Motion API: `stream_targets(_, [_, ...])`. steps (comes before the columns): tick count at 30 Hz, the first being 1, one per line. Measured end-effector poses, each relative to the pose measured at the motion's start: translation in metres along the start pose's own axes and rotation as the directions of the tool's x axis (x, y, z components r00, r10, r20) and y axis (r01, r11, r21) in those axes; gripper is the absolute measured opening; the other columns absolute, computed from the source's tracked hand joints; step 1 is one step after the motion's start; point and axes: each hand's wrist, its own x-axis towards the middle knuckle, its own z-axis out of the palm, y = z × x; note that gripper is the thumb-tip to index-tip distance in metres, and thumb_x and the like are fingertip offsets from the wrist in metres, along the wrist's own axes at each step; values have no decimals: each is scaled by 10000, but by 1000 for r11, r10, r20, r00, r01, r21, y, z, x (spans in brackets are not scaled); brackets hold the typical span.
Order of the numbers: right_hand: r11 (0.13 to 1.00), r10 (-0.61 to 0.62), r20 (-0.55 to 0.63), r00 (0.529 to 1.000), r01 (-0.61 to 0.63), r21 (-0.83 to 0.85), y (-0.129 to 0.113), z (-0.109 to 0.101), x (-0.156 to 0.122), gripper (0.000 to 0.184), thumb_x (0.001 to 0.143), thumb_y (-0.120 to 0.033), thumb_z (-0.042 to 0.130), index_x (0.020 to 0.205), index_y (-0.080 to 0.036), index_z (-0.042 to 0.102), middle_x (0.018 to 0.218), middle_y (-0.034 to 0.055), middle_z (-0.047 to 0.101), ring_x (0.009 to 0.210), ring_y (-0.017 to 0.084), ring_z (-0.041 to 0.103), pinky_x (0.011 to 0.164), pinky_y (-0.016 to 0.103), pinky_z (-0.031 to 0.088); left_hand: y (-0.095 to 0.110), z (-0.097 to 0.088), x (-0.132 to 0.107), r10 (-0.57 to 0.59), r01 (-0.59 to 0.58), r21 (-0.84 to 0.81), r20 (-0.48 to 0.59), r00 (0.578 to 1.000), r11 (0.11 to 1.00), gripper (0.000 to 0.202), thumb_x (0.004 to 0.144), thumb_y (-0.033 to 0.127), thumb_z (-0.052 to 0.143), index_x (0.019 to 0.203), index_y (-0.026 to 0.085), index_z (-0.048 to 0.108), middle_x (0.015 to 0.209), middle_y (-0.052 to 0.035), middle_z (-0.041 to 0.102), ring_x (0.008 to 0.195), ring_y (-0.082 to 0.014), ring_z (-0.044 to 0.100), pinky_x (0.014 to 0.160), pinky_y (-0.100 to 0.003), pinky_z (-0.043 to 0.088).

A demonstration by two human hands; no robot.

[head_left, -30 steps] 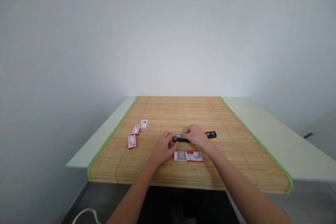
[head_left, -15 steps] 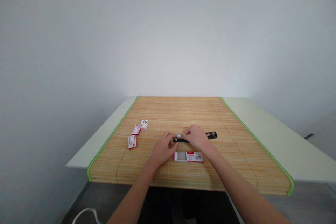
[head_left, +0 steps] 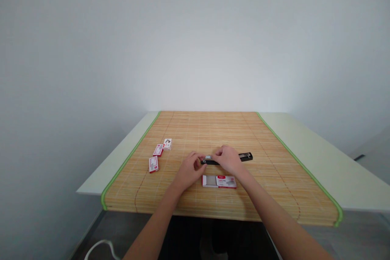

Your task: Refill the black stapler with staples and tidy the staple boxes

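Observation:
A long black stapler (head_left: 245,156) lies opened flat on the bamboo mat (head_left: 274,178), running left to right. My right hand (head_left: 227,160) rests over its middle, fingertips pinching at a silvery part near its left end. My left hand (head_left: 189,169) touches that same left end from the near side. Just in front of both hands lies an open red-and-white staple box (head_left: 219,181) with its grey tray slid out to the left.
Three small red-and-white staple boxes (head_left: 153,164), (head_left: 158,150), (head_left: 167,144) lie at the mat's left. The mat has green edging and covers a pale table (head_left: 323,158). A white wall stands behind; a white cable (head_left: 97,248) is on the floor.
Both hands have stayed on the stapler's left part; only small finger shifts show. The stapler and boxes have not moved.

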Motion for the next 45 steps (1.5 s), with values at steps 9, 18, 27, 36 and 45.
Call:
stream_targets(9, [1000,4,-30,1000,-3,21,2,5,2,328,862,-375,651,597,-190,710,591,9,632,576,126,539,577,257,266,-5,2,1,-14,14,-62,5,1000,998,329,852,197,666,1179,235,658,1000,-9,636,749,-126,587,694,-274,505])
stream_targets(18, [999,-2,-55,998,4,42,0,6,2,318,881,-353,629,624,-190,719,654,17,662,635,133,579,602,245,288,-12,1,4,-93,100,-177,43,995,979,363,864,238,675,1225,229,643,1037,-20,664,746,-119,586,669,-256,497])
stream_targets(27, [999,15,-23,1000,-14,45,-3,4,3,326,840,-313,632,544,-182,674,509,-7,563,522,115,480,548,264,246,-10,5,2,-67,67,-87,5,998,994,382,839,227,686,1218,233,634,1043,-20,654,740,-118,574,666,-257,498])
stream_targets(36, [998,8,-14,1000,-8,58,-5,-1,0,294,818,-304,665,557,-172,695,489,1,569,539,130,523,551,258,280,-9,2,2,-75,74,-96,2,997,993,353,848,243,697,1195,229,629,1014,-12,646,748,-120,580,663,-251,495])
stream_targets(45, [986,-154,-71,985,158,55,-6,-13,-2,136,880,-269,666,929,-242,790,998,43,714,951,170,633,843,242,402,-19,5,3,-44,41,-113,-19,999,993,507,874,225,665,1366,270,550,1136,-25,597,765,-117,569,684,-269,512])
